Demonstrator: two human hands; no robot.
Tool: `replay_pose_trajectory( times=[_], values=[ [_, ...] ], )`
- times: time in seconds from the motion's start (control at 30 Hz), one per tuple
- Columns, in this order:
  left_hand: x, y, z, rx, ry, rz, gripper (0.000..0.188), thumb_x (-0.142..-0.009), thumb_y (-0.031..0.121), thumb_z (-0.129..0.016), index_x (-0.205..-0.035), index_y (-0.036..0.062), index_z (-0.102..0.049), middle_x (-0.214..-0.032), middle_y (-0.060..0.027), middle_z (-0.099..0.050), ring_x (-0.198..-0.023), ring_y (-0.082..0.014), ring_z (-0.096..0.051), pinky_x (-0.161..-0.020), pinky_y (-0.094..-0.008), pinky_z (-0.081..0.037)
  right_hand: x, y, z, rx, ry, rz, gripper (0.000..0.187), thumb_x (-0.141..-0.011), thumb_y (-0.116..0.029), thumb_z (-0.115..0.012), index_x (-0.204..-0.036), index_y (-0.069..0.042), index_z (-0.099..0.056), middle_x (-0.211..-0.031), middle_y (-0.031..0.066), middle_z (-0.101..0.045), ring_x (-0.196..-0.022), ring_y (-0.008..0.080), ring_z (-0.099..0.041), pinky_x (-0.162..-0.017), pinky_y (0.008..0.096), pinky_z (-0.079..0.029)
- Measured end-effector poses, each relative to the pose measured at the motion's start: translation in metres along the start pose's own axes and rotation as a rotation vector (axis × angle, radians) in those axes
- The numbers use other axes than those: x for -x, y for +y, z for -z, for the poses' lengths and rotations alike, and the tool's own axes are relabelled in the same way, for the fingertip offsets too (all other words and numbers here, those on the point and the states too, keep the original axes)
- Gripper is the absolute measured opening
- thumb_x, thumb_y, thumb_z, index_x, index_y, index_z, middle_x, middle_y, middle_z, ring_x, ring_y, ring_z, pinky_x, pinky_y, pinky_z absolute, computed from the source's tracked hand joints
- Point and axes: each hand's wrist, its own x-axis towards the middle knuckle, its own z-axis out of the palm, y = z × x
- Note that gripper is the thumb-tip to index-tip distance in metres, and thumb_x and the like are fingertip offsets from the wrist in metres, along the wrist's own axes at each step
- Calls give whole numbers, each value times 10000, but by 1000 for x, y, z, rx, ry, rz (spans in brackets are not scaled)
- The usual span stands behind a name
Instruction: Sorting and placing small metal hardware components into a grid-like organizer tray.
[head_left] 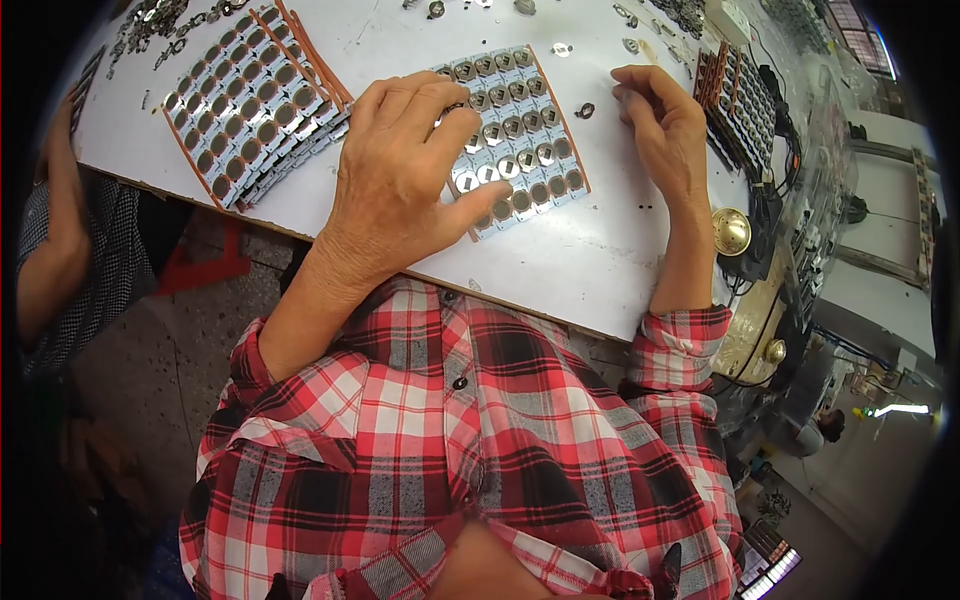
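A pale-blue panel (pixel 537 135) with brown edge strips, bearing rows of round discs, lies flat on the white table before me. Many of its upper discs carry small square metal pieces; those in the nearest row look plain. My left hand (pixel 395 165) rests over the panel's left side, thumb spread across the lower discs and fingers bent. A small dark bit shows by its index finger; I cannot tell whether it is held. To the right of the panel, my right hand (pixel 665 125) hovers half curled, thumb and index tips slightly apart, nothing visible in it. A small loose metal part (pixel 585 110) lies between panel and right hand.
A fanned stack of similar panels (pixel 240 110) stands at the left, another stack (pixel 737 105) at the right. Loose metal parts (pixel 155 30) lie along the far side. A brass-coloured dome (pixel 731 231) and cables sit by the right edge. Another person's arm (pixel 65 200) is at far left.
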Motion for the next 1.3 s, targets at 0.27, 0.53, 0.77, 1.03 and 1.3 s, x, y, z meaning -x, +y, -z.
replay_pose_trajectory(
  times=[0.27, 0.53, 0.77, 1.03, 1.3],
  values=[
    [0, 2, 3, -34, -52, 32, 502, -640, 223, -909, -1052, 25, -700, -1223, -139, -667, -1202, -345, -594, -1007, -453, -473, 12, -19, 1, -41, -66, -72, 129, -959, -66, -671, -1045, -21, -757, -846, -31, -693, -744, 34, -572, -635, 220, -437],
    [2, 1, 4, -39, -70, 30, 536, -631, 222, -920, -1082, 36, -699, -1249, -140, -663, -1200, -344, -602, -997, -450, -481, 15, -29, 6, -416, -257, -209, 78, -968, -94, -711, -989, -25, -742, -793, -21, -674, -639, 52, -615, -516, 188, -460],
    [-2, 6, 3, 84, -45, -51, 696, -577, 216, -934, -1218, 80, -698, -1362, -133, -627, -1249, -351, -585, -1019, -463, -478, 27, -24, 5, -525, -446, -131, 171, -989, -64, -674, -1143, -9, -725, -849, 17, -698, -697, 52, -620, -550, 205, -501],
    [1, 7, 0, 92, -233, -123, 679, -637, 304, -901, -1266, 138, -708, -1365, -109, -630, -1292, -319, -566, -1122, -505, -399, 33, -36, -1, -387, -366, -135, 162, -966, -36, -678, -1118, 0, -723, -883, -5, -704, -734, 44, -593, -643, 207, -493],
    [2, 6, -2, 117, -208, -121, 667, -641, 309, -900, -1257, 141, -710, -1363, -96, -633, -1294, -312, -568, -1119, -512, -404, 35, -44, -5, -316, -307, -31, 156, -945, -18, -651, -1072, -20, -743, -918, -27, -717, -763, 40, -546, -697, 210, -464]
  ],
)
